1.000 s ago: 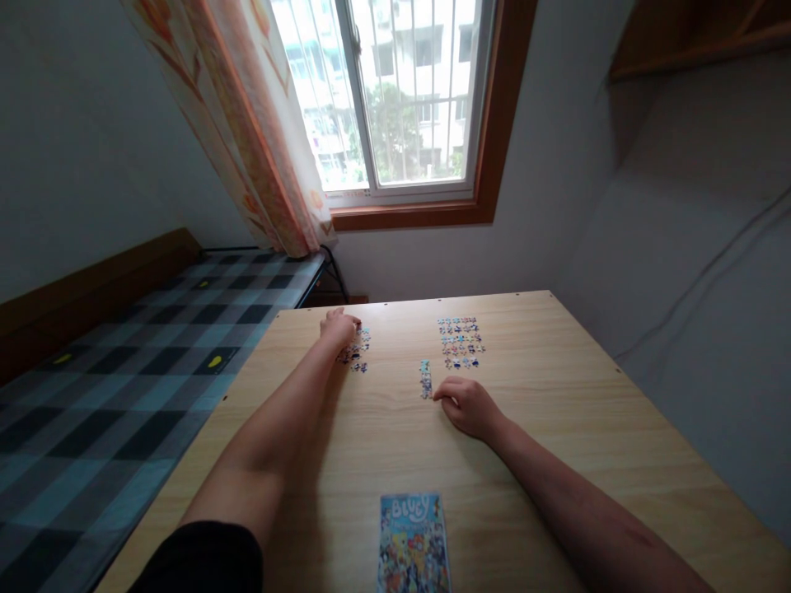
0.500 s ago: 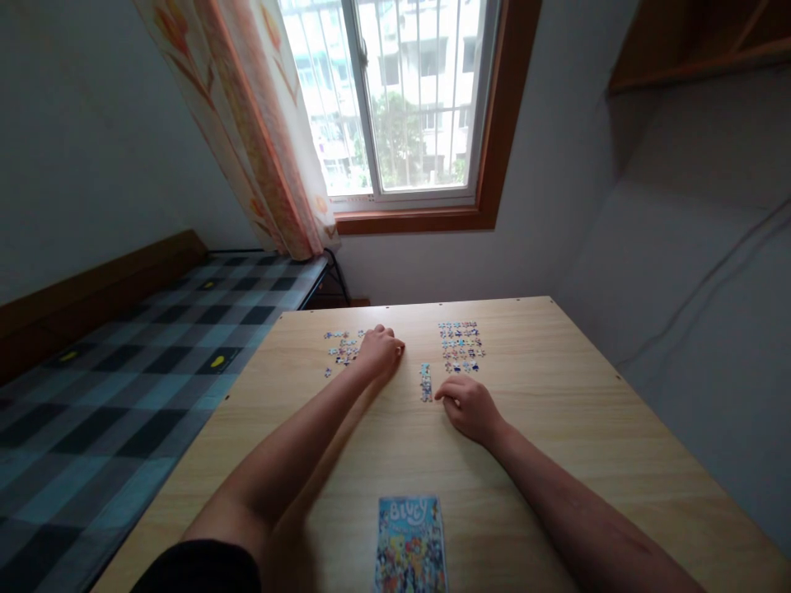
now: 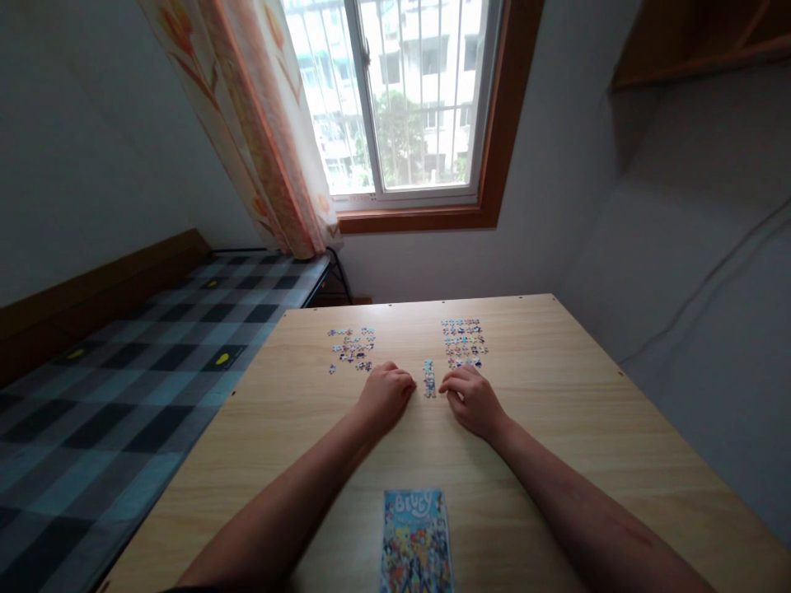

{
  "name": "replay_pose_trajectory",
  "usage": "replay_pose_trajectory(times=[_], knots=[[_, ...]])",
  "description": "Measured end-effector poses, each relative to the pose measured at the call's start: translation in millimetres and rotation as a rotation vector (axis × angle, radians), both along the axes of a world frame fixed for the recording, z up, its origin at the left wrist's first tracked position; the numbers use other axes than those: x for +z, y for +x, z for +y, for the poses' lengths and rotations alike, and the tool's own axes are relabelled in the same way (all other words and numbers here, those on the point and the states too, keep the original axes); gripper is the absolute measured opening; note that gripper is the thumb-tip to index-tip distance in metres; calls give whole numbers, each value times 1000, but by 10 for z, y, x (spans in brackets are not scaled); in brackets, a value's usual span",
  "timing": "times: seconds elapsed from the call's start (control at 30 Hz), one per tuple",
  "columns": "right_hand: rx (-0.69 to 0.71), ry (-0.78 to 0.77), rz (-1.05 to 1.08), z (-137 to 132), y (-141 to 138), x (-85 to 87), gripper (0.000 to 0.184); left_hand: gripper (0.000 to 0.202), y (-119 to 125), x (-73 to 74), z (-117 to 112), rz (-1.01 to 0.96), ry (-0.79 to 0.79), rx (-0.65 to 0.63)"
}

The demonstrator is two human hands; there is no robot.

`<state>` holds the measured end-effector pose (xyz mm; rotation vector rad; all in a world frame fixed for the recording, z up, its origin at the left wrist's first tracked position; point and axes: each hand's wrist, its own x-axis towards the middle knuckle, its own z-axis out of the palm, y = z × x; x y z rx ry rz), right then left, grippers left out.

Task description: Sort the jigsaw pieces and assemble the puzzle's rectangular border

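A short strip of joined jigsaw puzzle pieces [image 3: 429, 380] lies on the wooden table between my two hands. My left hand [image 3: 389, 394] is just left of the strip, its fingers pressed together; anything inside them is hidden. On the strip's right side rests my right hand [image 3: 473, 401], loosely curled with the index finger reaching toward the strip and the thumb apart from it. No piece shows in it. Loose puzzle pieces [image 3: 352, 347] are scattered beyond my left hand. Several rows of puzzle pieces [image 3: 463, 340] are laid out beyond my right hand.
A blue picture card reading "Bluey" [image 3: 417, 539] lies at the near side of the table [image 3: 556, 395]. To the left stands a bed with a checked cover [image 3: 161, 395]. A curtain [image 3: 247, 123] hangs beside the window [image 3: 414, 107] behind the table.
My left hand has come back from the loose pieces toward me and right, stopping beside the strip. My right hand has barely moved. The view has shifted slightly.
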<state>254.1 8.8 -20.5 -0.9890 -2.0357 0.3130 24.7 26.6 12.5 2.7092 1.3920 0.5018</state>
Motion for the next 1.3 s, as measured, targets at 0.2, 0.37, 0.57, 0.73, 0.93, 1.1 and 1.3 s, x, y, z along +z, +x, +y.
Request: replay_pose_trajectory(times=[0.2, 0.37, 0.57, 0.73, 0.93, 1.1, 1.3], knots=[[-48, 26, -38, 14, 15, -14, 28, 19, 25, 17, -57, -44, -82, -32], [-87, 30, -110, 29, 14, -68, 32, 18, -10, 24, -41, -71, -96, 37], [-67, -6, -192, 27, -1, -94, 40, 19, -30, -7, -20, -62, -139, 21], [-60, -30, -231, 22, -2, -94, 42, 20, -2, 24, -47, -43, -144, 25], [-55, -27, -241, 21, -1, -95, 40, 18, -8, 26, -82, -48, -173, -14], [-53, -27, -262, 15, -1, -79, 35, 16, 18, -59, -113, -101, -136, -57], [-24, -40, -252, 27, 1, -87, 31, 16, 160, -97, -142, -102, -99, -47]])
